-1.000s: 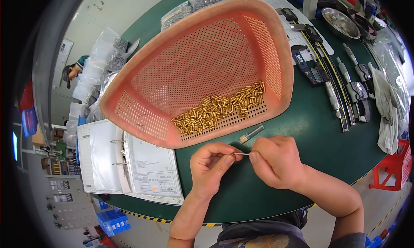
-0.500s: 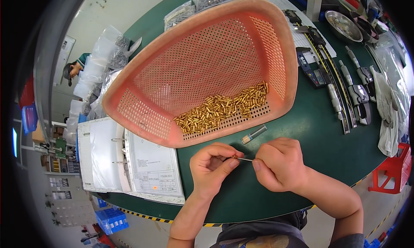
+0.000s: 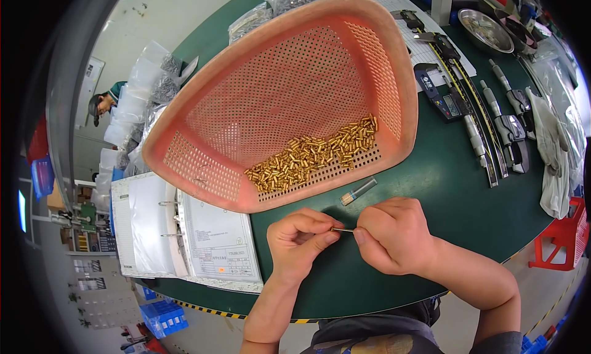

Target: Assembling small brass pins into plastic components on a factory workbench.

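Left hand (image 3: 300, 238) and right hand (image 3: 391, 236), fingers pinched on a thin metal pin (image 3: 343, 230) held between them, above the green counter (image 3: 443, 188) just before the orange perforated basket (image 3: 283, 102) of brass parts (image 3: 314, 154).

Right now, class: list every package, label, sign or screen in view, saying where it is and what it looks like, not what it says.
Clear plastic bags: heaped past the table's far left edge, shiny and crumpled.
Open ring binder: near left on the green table, white printed sheets.
Digital caliper screen: right of the pink basket, small grey display in a dark body.
Blue screen: far left edge, glowing.
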